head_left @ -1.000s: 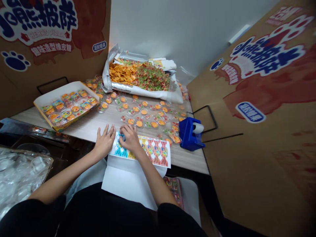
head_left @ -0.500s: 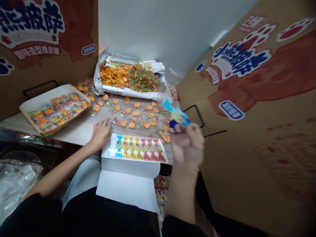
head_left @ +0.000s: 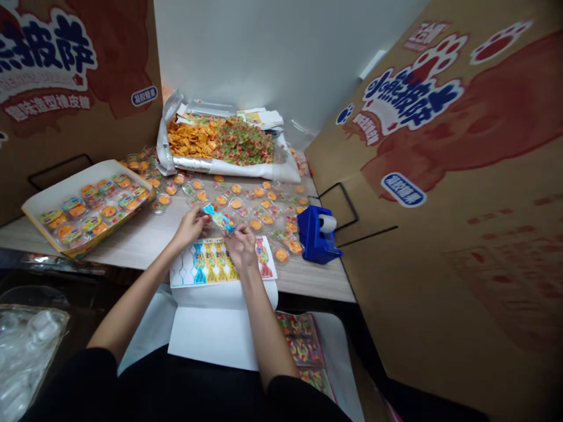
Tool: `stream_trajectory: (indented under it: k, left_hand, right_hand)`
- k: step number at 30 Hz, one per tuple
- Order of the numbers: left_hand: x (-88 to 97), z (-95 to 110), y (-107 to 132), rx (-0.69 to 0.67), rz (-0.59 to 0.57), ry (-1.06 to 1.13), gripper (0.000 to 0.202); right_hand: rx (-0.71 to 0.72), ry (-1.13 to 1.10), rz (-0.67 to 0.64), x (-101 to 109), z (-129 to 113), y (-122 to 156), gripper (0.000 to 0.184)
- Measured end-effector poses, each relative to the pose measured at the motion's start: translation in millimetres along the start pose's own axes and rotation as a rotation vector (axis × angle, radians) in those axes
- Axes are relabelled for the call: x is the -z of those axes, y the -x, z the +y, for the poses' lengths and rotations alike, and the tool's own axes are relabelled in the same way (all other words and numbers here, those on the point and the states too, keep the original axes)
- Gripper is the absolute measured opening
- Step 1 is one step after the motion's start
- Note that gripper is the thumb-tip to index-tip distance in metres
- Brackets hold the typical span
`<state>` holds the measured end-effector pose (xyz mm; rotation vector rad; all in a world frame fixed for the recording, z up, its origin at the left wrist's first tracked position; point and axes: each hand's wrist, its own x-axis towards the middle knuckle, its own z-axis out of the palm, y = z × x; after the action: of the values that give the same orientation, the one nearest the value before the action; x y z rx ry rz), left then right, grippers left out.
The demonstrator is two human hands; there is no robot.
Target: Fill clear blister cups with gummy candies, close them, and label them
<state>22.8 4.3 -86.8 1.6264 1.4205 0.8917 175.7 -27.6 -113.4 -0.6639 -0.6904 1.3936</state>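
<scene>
My right hand (head_left: 241,245) pinches one end of a blue bow-shaped sticker label (head_left: 219,219) above the table. Its other end reaches over to my left hand (head_left: 190,228), whose fingers are curled; what sits between them, if anything, I cannot make out. Below both hands lies a sticker sheet (head_left: 211,264) with blue, yellow and red labels, partly covered by my right hand and forearm. Its white backing (head_left: 213,337) hangs over the table edge. Small clear candy packs (head_left: 236,204) with orange discs are spread just beyond my hands.
A blue tape dispenser (head_left: 317,234) stands at the right, beside a large carton (head_left: 422,246). Behind is a lined tray (head_left: 237,167) of orange and red-green gummies. At the left, an open box (head_left: 37,202) holds labelled packs, near another carton (head_left: 118,129).
My right hand has moved left from the tape dispenser, bringing the blue label in front of me. My left hand has lifted from the sheet's edge and curled beside the label. The view has shifted slightly.
</scene>
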Motion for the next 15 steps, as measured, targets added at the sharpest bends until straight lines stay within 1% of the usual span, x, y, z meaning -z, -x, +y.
stream_trajectory:
  k: [2,3,4,7,12,15]
  left_hand:
    - [-9.8,2,10,0.039,-0.025,0.377,0.025]
    - [-13.9,3,15,0.054,-0.036,0.505,0.027]
    - [-17.2,5,19,0.063,-0.042,0.561,0.029]
    - [-20.3,13,26,0.079,-0.023,0.577,0.027]
    - [-13.7,21,32,0.035,-0.027,0.617,0.027]
    - [-11.6,21,34,0.052,-0.02,0.655,0.033]
  right_hand:
    - [0.001,0.018,-0.055,-1,-2,0,0.03]
    - [0.009,0.037,-0.059,-1,-3,0,0.03]
    - [0.02,0.06,-0.051,0,-3,-1,0.03]
    - [0.038,0.111,-0.005,2,-2,-4,0.031]
    - [0.025,0.09,0.013,3,0,-4,0.03]
    - [0.009,0.088,0.019,2,0,-4,0.028]
